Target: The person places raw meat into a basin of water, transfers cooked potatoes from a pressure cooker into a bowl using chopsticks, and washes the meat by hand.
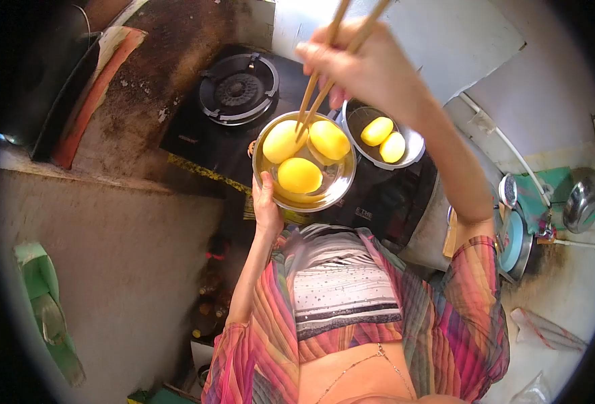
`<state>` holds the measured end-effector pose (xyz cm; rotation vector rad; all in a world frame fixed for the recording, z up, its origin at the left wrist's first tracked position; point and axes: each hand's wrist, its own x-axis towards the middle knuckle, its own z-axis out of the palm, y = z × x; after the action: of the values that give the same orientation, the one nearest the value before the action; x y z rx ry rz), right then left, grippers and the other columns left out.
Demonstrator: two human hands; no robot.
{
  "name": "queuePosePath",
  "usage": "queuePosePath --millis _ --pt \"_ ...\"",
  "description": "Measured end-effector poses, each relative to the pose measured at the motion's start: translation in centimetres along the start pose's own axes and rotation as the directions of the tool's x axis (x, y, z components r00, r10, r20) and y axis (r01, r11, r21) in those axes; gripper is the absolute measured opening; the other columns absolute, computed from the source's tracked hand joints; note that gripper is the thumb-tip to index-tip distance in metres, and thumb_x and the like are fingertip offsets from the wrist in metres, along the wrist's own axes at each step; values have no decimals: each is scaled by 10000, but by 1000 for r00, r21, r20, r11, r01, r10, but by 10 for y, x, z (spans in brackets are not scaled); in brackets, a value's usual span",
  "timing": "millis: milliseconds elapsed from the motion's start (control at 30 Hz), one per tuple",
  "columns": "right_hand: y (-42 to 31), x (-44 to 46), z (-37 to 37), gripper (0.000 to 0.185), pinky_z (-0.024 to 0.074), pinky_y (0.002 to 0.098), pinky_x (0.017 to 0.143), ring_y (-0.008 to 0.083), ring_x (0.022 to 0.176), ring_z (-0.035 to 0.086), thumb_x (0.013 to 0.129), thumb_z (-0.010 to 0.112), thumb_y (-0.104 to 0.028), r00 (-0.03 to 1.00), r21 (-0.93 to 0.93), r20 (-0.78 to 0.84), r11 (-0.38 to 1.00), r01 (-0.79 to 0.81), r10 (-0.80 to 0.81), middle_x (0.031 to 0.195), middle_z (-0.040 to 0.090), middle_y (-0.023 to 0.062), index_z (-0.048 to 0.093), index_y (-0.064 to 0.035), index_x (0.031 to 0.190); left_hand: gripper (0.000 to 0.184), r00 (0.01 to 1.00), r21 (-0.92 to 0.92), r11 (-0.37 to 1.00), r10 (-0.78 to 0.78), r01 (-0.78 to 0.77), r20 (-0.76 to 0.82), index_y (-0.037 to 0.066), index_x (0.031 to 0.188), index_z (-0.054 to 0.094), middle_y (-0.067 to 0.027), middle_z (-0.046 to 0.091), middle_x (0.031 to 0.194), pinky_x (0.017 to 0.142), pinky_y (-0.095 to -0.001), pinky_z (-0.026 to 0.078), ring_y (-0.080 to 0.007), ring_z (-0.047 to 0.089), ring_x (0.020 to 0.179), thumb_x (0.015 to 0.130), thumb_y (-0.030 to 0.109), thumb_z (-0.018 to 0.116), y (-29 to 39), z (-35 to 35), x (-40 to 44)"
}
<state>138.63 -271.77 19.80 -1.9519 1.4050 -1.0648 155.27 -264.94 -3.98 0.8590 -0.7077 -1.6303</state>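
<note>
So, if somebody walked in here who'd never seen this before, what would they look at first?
Probably the three bright yellow lumps in the shiny metal bowl, held by the left hand in the middle of the view. Next might come the long chopsticks in the right hand, reaching down into that bowl. The rainbow-striped sleeve at lower right is hard to miss too!
</note>
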Motion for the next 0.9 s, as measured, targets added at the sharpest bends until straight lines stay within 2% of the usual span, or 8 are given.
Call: queuePosePath --millis 33,100,167,200,367,500,633,900 --pt "-9 -1 -15 255 485 176 452 98 473 591 883 549 -241 999 35 0 999 -37 37 640 618 54 632 -11 809 468 999 -44 999 -31 30 -11 44 1291 365 -90 477 1236 940 -321 381 -187 473 1119 944 353 420 0 -1 0" --pt "0 -6 -50 163 442 190 370 121 433 571 868 569 -99 999 166 -43 986 11 -4 631 635 130 646 28 802 471 997 -86 994 -71 70 -14 39 1288 366 -93 480 1237 939 -323 385 -189 478 1117 943 354 422 -2 -7 -1" --pt "11 -26 -82 277 484 177 450 102 489 597 890 535 -274 998 -85 -63 996 -34 28 663 628 55 638 -23 836 465 996 -65 996 -66 62 -59 33 1287 357 -91 485 1224 948 -338 371 -193 475 1109 942 334 436 -8 -17 2" --pt "25 -39 -95 289 493 187 464 103 551 616 896 522 -294 997 -32 -70 999 -33 31 698 640 63 642 -34 857 466 993 -68 994 -91 85 -74 28 1280 357 -95 505 1195 921 -336 396 -190 500 1079 941 338 437 -6 -18 2" --pt "96 -108 -121 249 505 197 507 106 630 624 889 550 -256 879 179 -240 908 -378 413 724 640 67 636 -24 868 464 988 3 997 -77 78 -130 43 1280 361 -94 503 1201 916 -345 414 -193 510 1080 940 351 431 6 -25 0" --pt "119 -126 -111 199 489 188 479 75 581 593 860 583 -222 812 242 -287 859 -452 508 679 620 35 640 -39 809 473 992 25 998 -50 53 -118 29 1278 368 -96 491 1225 924 -344 407 -194 501 1097 939 351 435 11 -30 1" --pt "132 -122 -100 229 430 158 444 60 497 564 864 560 -247 839 154 -310 895 -419 447 669 619 35 632 -36 812 469 994 44 997 -60 64 -96 30 1275 375 -93 493 1223 921 -343 410 -190 503 1095 940 353 432 12 -27 0" --pt "133 -110 -88 222 464 205 434 98 461 564 820 584 -183 830 201 -307 884 -421 465 618 598 62 618 28 758 450 991 31 997 -62 66 -119 21 1263 386 -93 503 1213 922 -328 405 -181 509 1083 947 340 421 10 -20 -5"
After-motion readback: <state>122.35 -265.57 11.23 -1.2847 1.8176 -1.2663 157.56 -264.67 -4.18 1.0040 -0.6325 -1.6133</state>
